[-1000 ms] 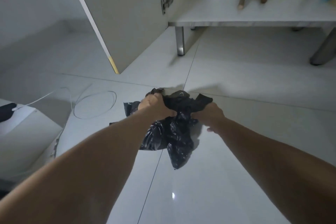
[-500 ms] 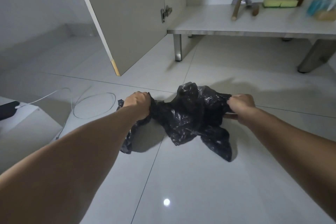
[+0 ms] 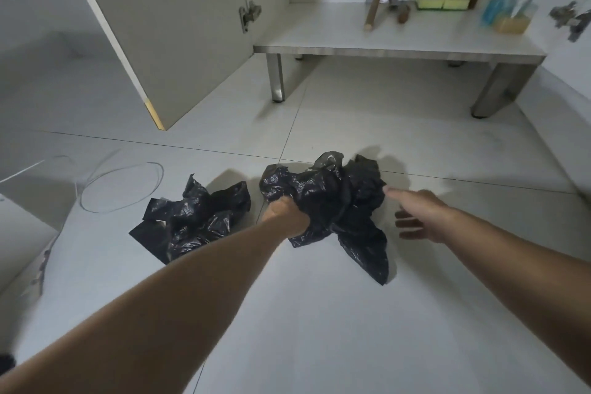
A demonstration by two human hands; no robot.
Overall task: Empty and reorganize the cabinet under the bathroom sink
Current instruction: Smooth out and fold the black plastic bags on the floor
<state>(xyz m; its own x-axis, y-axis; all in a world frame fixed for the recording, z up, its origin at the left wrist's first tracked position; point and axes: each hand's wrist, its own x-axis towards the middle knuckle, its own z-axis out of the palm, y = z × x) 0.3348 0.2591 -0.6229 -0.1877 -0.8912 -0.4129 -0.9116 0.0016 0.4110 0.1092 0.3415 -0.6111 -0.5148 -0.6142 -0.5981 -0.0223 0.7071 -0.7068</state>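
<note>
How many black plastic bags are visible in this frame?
2. One black bag is bunched in the grip of the left hand, beside the open right hand. The other bag lies crumpled on the floor to its left. More could be bundled inside.

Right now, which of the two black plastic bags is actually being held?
The right-hand black bag: the left hand is clenched on its edge. The other bag lies loose on the floor to its left, untouched. The right hand is open.
</note>
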